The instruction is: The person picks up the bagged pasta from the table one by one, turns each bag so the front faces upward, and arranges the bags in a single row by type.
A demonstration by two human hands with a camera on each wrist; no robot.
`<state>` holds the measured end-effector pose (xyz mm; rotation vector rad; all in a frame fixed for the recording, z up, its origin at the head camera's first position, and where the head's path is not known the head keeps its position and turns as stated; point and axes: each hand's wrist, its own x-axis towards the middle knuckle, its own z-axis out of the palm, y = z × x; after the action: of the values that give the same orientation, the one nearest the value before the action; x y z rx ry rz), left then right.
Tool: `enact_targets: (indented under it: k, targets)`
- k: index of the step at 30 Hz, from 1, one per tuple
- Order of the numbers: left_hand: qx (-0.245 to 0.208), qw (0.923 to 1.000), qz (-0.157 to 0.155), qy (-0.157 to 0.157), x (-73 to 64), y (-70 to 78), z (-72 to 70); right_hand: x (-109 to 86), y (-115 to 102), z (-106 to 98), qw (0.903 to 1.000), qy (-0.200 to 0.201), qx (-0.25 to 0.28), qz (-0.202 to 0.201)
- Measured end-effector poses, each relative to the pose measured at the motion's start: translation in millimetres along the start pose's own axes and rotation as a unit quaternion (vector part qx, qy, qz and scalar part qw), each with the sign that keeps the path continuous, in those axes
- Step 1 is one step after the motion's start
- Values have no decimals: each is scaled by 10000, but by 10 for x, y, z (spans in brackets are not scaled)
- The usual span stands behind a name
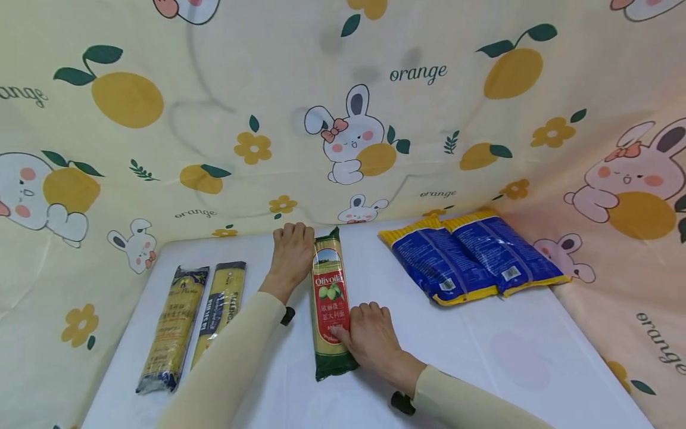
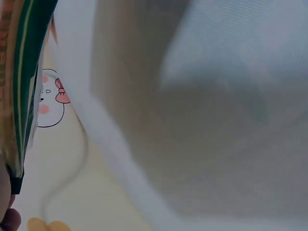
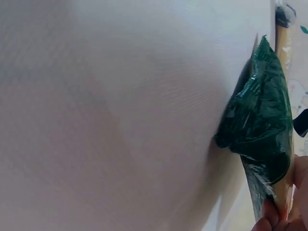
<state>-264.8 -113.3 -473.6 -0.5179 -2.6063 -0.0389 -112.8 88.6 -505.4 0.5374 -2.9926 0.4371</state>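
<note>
A packet of spaghetti (image 1: 330, 298) with a red label and green ends lies lengthwise at the middle of the white table. My left hand (image 1: 291, 256) grips its upper left edge with curled fingers; in the left wrist view, the packet's green side (image 2: 30, 72) runs down to the fingertips (image 2: 10, 219). At the lower right edge my right hand (image 1: 372, 333) holds the packet, thumb across the label and the other fingers along the side. The crumpled green end (image 3: 260, 115) shows large in the right wrist view, just beyond the right fingers (image 3: 269, 214).
Two more pasta packets, one long (image 1: 174, 328) and one partly behind my left sleeve (image 1: 222, 304), lie on the left. Two blue and yellow bags (image 1: 445, 265) lie side by side at the back right of the white table (image 1: 482, 357). A printed curtain (image 1: 300, 77) surrounds the back and sides.
</note>
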Motion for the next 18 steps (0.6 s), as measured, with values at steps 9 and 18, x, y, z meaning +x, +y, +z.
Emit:
enact_targets:
  k: [9,18]
  targets:
    - [-247,9990,-363,-104,-35,41,68,17,37,59,9996,-165,-235,-13]
    - [-147,9909,-330,-1296,-220,452,-64,43,276,-31,9986,-381,306,190]
